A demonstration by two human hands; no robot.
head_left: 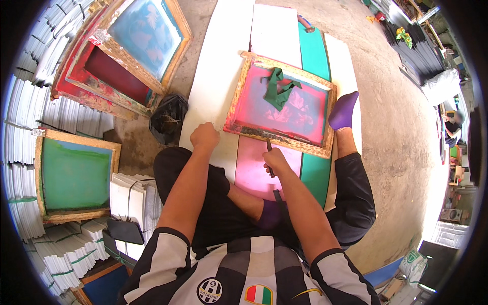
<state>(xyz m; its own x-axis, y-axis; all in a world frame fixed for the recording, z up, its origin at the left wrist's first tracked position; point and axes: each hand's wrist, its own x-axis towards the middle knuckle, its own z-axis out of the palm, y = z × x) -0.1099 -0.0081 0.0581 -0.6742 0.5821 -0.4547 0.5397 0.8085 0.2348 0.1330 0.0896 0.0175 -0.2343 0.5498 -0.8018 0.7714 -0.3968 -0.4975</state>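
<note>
A wooden-framed printing screen (284, 140) with pink and blue mesh lies on the boards before me. A crumpled green cloth strip (277, 96) rests on its mesh. My right hand (275, 160) is closed round a slim dark tool (269, 146), whose tip is at the near wooden edge of the frame; its exact kind is unclear. My left hand (205, 136) is a closed fist just left of the frame's near left corner, and whatever it may hold is hidden. My foot in a purple sock (343, 112) sits against the frame's right side.
More screens lean at the left: one blue (147, 35), one dark red (112, 71), one green (76, 175). A black plastic bag (169, 118) lies beside white boards (206, 86). A hammer-like tool (306, 23) rests at the far end. White sheet stacks (134, 198) line the left.
</note>
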